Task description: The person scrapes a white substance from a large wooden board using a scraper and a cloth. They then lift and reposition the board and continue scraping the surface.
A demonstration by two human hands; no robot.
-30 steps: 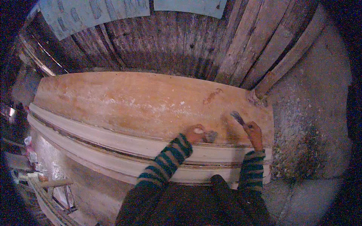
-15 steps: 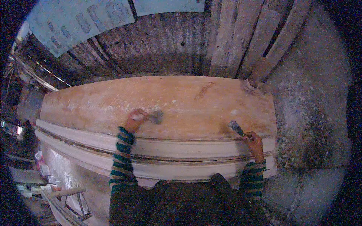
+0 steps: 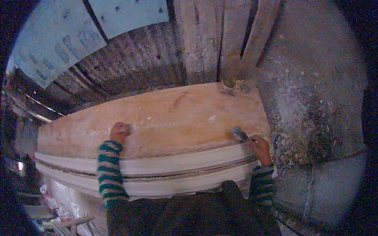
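Two hands worked the top of a long, pale-brown wooden panel point(image 3: 165, 118). The left hand point(image 3: 118, 132) was closed over a small grey pad point(image 3: 126, 128), pressed flat on the panel well left of centre, with bare wood open all round it. The right hand point(image 3: 260, 146) gripped a grey-bladed scraper point(image 3: 239, 134) near the panel's right end, just above the white moulded edge point(image 3: 185, 165) along the near side. Two small round tins point(image 3: 229, 83) stood at the far right corner, by the rough plank wall point(image 3: 204, 47).
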